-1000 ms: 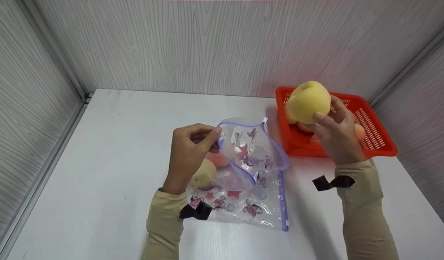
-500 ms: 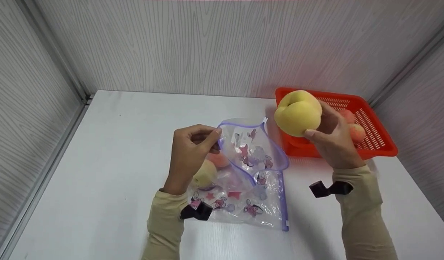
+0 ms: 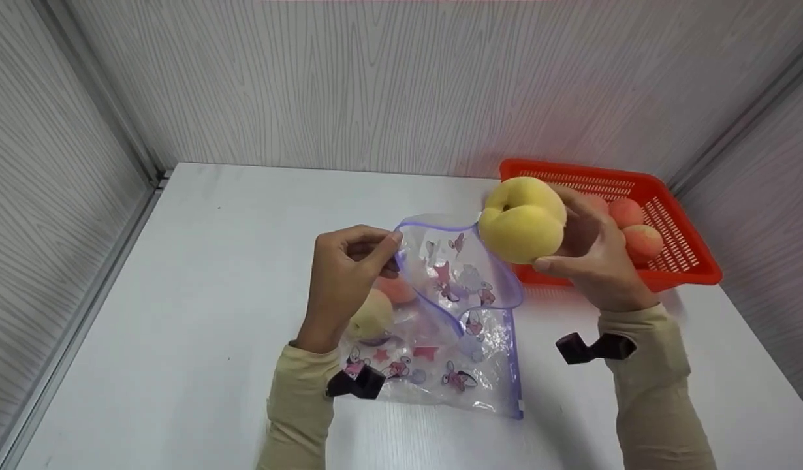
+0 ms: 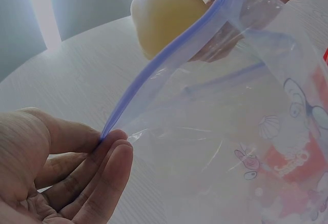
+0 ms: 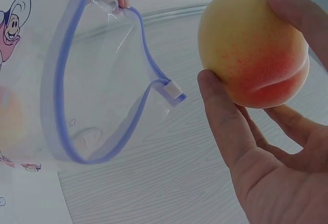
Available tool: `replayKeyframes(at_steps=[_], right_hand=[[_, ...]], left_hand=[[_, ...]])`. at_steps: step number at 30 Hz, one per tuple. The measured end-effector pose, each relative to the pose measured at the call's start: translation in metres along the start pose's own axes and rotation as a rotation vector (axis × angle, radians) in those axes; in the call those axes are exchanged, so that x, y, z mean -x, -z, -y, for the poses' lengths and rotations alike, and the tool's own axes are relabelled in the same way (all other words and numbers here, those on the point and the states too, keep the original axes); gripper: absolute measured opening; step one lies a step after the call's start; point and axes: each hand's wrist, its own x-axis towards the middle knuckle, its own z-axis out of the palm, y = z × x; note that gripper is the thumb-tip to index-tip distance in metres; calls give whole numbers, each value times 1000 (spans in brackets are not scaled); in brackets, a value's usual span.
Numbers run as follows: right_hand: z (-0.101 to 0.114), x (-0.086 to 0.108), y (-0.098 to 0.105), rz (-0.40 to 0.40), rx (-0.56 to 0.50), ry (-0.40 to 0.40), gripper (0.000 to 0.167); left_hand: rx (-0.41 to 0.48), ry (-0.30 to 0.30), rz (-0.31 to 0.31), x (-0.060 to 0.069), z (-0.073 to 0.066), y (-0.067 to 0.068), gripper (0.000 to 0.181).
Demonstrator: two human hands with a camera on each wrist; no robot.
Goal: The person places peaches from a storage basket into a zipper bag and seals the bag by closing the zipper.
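The person's right hand (image 3: 597, 261) had thumb and fingers curled around a big yellow peach (image 3: 522, 220), holding it up in the air between the bag and the basket. From the right wrist I saw a red blush and a crease on it, and a gap between it and the bag's mouth. The left hand (image 3: 343, 274) pinched the purple zip edge (image 4: 148, 73) between thumb and fingertips, and the clear, cartoon-printed bag (image 3: 450, 261) gaped open there, a white slider (image 5: 173, 89) at one end of its zip. Low in the plastic sat a yellowish fruit (image 3: 373, 316), and just behind it a reddish fruit (image 3: 396, 288). A second purple strip (image 3: 514, 365) ran down the right side of the plastic below; whether it belonged to another bag, I couldn't tell. Behind the right hand stood the red basket (image 3: 692, 228), with some reddish peaches (image 3: 643, 243) inside, partly hidden by that hand. All of it was on a white table (image 3: 179, 326), before a grey wood-grained wall (image 3: 375, 85).
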Motion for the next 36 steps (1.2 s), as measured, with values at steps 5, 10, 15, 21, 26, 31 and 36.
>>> replayKeyframes(at_steps=[5,10,15,21,26,31,36], right_hand=[[-1,0,-1,14,61,5,82],[-2,0,-3,34,99,8,83],[-2,-1,-4,59,105,11,84],[-2,-1,-4,88,101,7,85],[-1,-3,-6,108,125,12,85],[0,-3,-5,117,151,19,71],[1,-1,-3,76,130,17,50]], left_hand=[[-4,-3,1,0,-1,0,13],[-10,-3,-1,0,-1,0,13],[-17,2,-1,0,0,0,12],[-6,-3,-2,0,0,-1,12],[-8,0,-4,0,0,-1,11],[-5,4,-7,0,0,-1,12],[-12,-4,-10,1,0,-1,12]])
